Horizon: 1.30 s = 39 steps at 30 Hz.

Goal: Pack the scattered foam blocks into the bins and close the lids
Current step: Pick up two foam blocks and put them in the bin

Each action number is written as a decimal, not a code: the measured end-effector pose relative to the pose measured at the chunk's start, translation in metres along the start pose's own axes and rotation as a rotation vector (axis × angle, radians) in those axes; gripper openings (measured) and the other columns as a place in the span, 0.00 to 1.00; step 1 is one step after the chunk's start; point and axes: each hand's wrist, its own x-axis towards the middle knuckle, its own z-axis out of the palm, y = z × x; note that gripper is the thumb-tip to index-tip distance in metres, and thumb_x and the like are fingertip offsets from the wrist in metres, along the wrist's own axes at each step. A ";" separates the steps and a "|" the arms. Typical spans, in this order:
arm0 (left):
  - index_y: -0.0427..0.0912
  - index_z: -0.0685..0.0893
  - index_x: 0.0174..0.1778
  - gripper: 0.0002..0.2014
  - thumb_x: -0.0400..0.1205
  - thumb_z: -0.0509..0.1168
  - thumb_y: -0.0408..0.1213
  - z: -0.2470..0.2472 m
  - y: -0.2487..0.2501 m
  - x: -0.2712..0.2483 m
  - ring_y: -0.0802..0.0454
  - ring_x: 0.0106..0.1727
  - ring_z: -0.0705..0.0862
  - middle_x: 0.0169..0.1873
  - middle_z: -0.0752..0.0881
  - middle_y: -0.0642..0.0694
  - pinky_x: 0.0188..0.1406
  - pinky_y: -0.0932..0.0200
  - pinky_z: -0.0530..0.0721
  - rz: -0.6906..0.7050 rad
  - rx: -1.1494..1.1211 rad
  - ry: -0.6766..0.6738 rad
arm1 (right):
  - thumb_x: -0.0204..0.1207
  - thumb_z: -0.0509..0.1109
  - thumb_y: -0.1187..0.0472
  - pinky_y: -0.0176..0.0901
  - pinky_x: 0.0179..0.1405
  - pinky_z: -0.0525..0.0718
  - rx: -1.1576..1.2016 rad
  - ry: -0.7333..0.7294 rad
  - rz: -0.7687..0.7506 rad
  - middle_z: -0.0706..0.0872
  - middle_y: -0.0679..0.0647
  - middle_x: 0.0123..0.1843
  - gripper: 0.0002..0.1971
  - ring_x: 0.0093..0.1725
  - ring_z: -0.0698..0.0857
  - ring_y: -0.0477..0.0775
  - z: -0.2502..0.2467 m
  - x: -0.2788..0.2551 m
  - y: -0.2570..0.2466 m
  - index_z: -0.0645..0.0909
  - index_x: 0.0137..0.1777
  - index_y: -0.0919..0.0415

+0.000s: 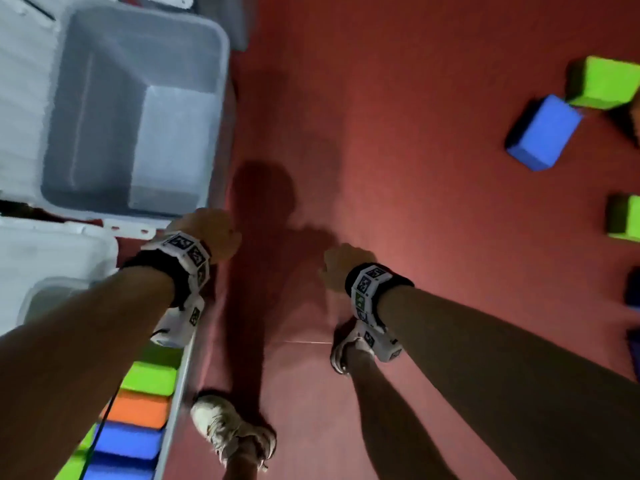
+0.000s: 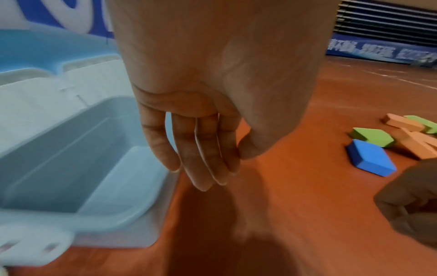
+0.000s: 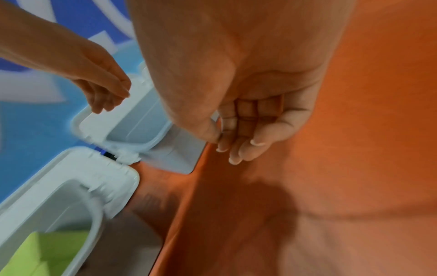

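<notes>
Two pale bins stand at my left. The far bin (image 1: 221, 64) is open and holds no blocks; the near bin (image 1: 180, 386) holds green, orange and blue foam blocks (image 1: 138, 410). My left hand (image 1: 207, 233) hangs by the far bin's near corner with loose fingers (image 2: 203, 164), holding nothing. My right hand (image 1: 341, 268) hangs over the red floor, fingers (image 3: 246, 134) relaxed and holding nothing. A blue block (image 1: 543, 133) and a green block (image 1: 602, 83) lie on the floor at far right, with another green block (image 1: 625, 218) nearer.
Orange blocks (image 2: 411, 136) lie beyond the blue one (image 2: 371, 158). Dark blue blocks (image 1: 633, 289) sit at the right edge. My two feet (image 1: 228, 427) stand on the red floor beside the near bin. A white lid (image 1: 45, 251) rests open between the bins.
</notes>
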 end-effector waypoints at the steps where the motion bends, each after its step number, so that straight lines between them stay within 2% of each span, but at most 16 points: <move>1: 0.44 0.85 0.55 0.20 0.81 0.56 0.54 -0.022 0.037 0.008 0.36 0.57 0.85 0.56 0.86 0.37 0.53 0.48 0.86 0.054 0.032 -0.013 | 0.84 0.58 0.44 0.54 0.57 0.84 0.031 0.018 0.036 0.85 0.57 0.62 0.21 0.59 0.85 0.65 -0.015 -0.007 0.039 0.81 0.64 0.58; 3: 0.39 0.85 0.55 0.18 0.84 0.58 0.49 -0.064 0.110 0.022 0.38 0.59 0.84 0.57 0.86 0.38 0.56 0.52 0.83 0.154 0.096 -0.036 | 0.83 0.58 0.44 0.53 0.56 0.84 0.115 0.065 0.111 0.84 0.59 0.63 0.21 0.59 0.85 0.65 -0.043 -0.023 0.111 0.80 0.65 0.57; 6: 0.36 0.86 0.51 0.16 0.84 0.59 0.45 -0.120 0.219 0.041 0.38 0.54 0.85 0.52 0.87 0.37 0.52 0.52 0.82 0.272 0.162 -0.013 | 0.83 0.58 0.46 0.53 0.56 0.81 0.225 0.136 0.194 0.84 0.61 0.65 0.20 0.61 0.85 0.67 -0.072 -0.048 0.215 0.78 0.68 0.56; 9: 0.31 0.85 0.53 0.15 0.86 0.59 0.40 -0.167 0.329 0.060 0.37 0.53 0.83 0.54 0.86 0.34 0.53 0.50 0.78 0.395 0.179 0.002 | 0.83 0.57 0.46 0.53 0.57 0.81 0.290 0.173 0.314 0.83 0.62 0.67 0.21 0.62 0.84 0.67 -0.089 -0.067 0.311 0.79 0.67 0.58; 11: 0.30 0.85 0.51 0.14 0.86 0.59 0.37 -0.190 0.396 0.066 0.39 0.51 0.81 0.55 0.85 0.32 0.52 0.50 0.76 0.466 0.195 0.019 | 0.84 0.57 0.45 0.54 0.58 0.82 0.323 0.199 0.376 0.82 0.62 0.68 0.22 0.63 0.84 0.67 -0.095 -0.077 0.365 0.79 0.68 0.58; 15: 0.37 0.83 0.45 0.12 0.86 0.58 0.40 -0.216 0.514 0.069 0.40 0.49 0.81 0.53 0.86 0.34 0.44 0.54 0.73 0.579 0.309 0.006 | 0.82 0.59 0.44 0.56 0.62 0.82 0.407 0.215 0.476 0.81 0.63 0.69 0.23 0.66 0.82 0.68 -0.099 -0.098 0.460 0.78 0.70 0.58; 17: 0.35 0.85 0.46 0.14 0.85 0.59 0.41 -0.221 0.560 0.075 0.38 0.52 0.84 0.51 0.87 0.35 0.47 0.54 0.77 0.610 0.377 0.002 | 0.82 0.59 0.44 0.56 0.62 0.82 0.426 0.213 0.507 0.81 0.63 0.69 0.23 0.66 0.82 0.68 -0.101 -0.101 0.498 0.78 0.70 0.57; 21: 0.39 0.87 0.54 0.15 0.83 0.60 0.44 -0.231 0.644 0.102 0.37 0.58 0.84 0.56 0.87 0.39 0.55 0.52 0.80 0.621 0.421 -0.036 | 0.81 0.60 0.44 0.55 0.61 0.81 0.465 0.201 0.531 0.81 0.62 0.69 0.23 0.66 0.82 0.67 -0.111 -0.102 0.579 0.78 0.70 0.56; 24: 0.38 0.86 0.46 0.13 0.82 0.60 0.43 -0.248 0.725 0.145 0.36 0.54 0.85 0.52 0.88 0.36 0.51 0.50 0.81 0.654 0.447 -0.055 | 0.81 0.60 0.44 0.54 0.63 0.80 0.482 0.197 0.559 0.80 0.61 0.71 0.23 0.67 0.82 0.67 -0.125 -0.098 0.656 0.77 0.71 0.54; 26: 0.41 0.83 0.39 0.10 0.81 0.61 0.41 -0.260 0.785 0.174 0.36 0.53 0.86 0.52 0.88 0.36 0.51 0.50 0.81 0.656 0.446 -0.051 | 0.81 0.60 0.45 0.54 0.63 0.80 0.498 0.180 0.596 0.80 0.60 0.71 0.23 0.68 0.81 0.66 -0.131 -0.091 0.710 0.77 0.72 0.54; 28: 0.39 0.85 0.45 0.09 0.81 0.61 0.39 -0.267 0.843 0.200 0.36 0.54 0.86 0.53 0.88 0.36 0.51 0.51 0.81 0.649 0.432 -0.037 | 0.81 0.61 0.47 0.53 0.63 0.80 0.510 0.146 0.604 0.80 0.60 0.71 0.22 0.68 0.81 0.66 -0.133 -0.082 0.755 0.77 0.71 0.55; 30: 0.35 0.86 0.53 0.13 0.80 0.63 0.39 -0.266 0.888 0.227 0.36 0.55 0.86 0.54 0.88 0.35 0.53 0.50 0.83 0.633 0.390 -0.021 | 0.81 0.62 0.48 0.53 0.63 0.80 0.503 0.116 0.577 0.80 0.60 0.71 0.21 0.68 0.81 0.66 -0.133 -0.069 0.794 0.77 0.71 0.56; 33: 0.40 0.86 0.59 0.14 0.80 0.65 0.41 -0.245 0.935 0.253 0.37 0.59 0.84 0.57 0.85 0.38 0.60 0.49 0.83 0.577 0.345 -0.037 | 0.79 0.64 0.49 0.54 0.61 0.80 0.548 0.121 0.562 0.79 0.61 0.70 0.21 0.67 0.81 0.67 -0.125 -0.052 0.844 0.77 0.70 0.56; 39: 0.35 0.69 0.73 0.34 0.75 0.71 0.47 -0.175 0.988 0.320 0.27 0.68 0.75 0.71 0.70 0.25 0.69 0.42 0.76 0.344 0.339 -0.073 | 0.78 0.66 0.54 0.58 0.61 0.79 0.595 0.091 0.572 0.75 0.60 0.67 0.22 0.67 0.78 0.68 -0.074 0.010 0.936 0.71 0.70 0.59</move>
